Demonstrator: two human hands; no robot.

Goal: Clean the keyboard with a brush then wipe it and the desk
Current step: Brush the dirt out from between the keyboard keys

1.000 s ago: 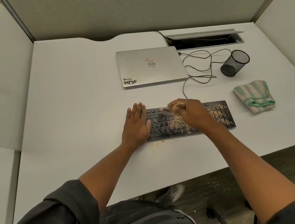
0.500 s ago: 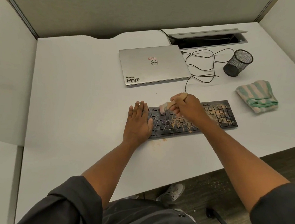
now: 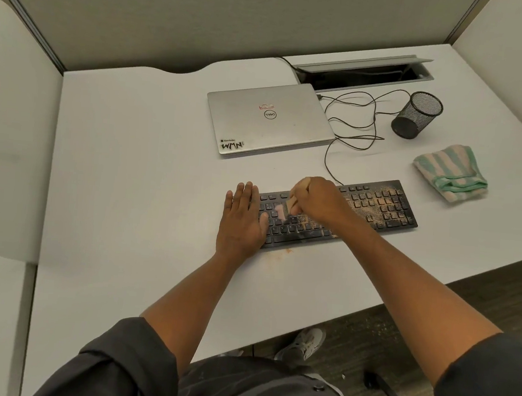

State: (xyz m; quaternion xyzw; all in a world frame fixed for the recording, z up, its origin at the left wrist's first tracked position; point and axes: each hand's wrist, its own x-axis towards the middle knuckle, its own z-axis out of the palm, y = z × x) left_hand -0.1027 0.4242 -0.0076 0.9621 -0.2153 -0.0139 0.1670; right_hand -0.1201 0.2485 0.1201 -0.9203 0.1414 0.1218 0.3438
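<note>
A black keyboard point(image 3: 379, 205) lies on the white desk point(image 3: 136, 168), dusted with brownish crumbs, thickest on its right half. My right hand point(image 3: 319, 199) grips a small brush point(image 3: 284, 211) whose pale bristles touch the keys left of centre. My left hand point(image 3: 242, 218) lies flat with straight fingers on the keyboard's left end and the desk beside it. A green and pink striped cloth point(image 3: 451, 172) lies folded on the desk to the right of the keyboard. A faint orange smear of dust point(image 3: 277, 254) marks the desk just in front of the keyboard.
A shut silver laptop point(image 3: 269, 119) sits behind the keyboard, with black cables point(image 3: 354, 124) looping to its right. A black mesh pen cup point(image 3: 418, 115) stands at the back right, near an open cable hatch point(image 3: 359, 73). Partition walls enclose the desk.
The brush in my right hand has swept down and leftwards across the keys, from the top row to the middle rows. My left hand has stayed flat in place.
</note>
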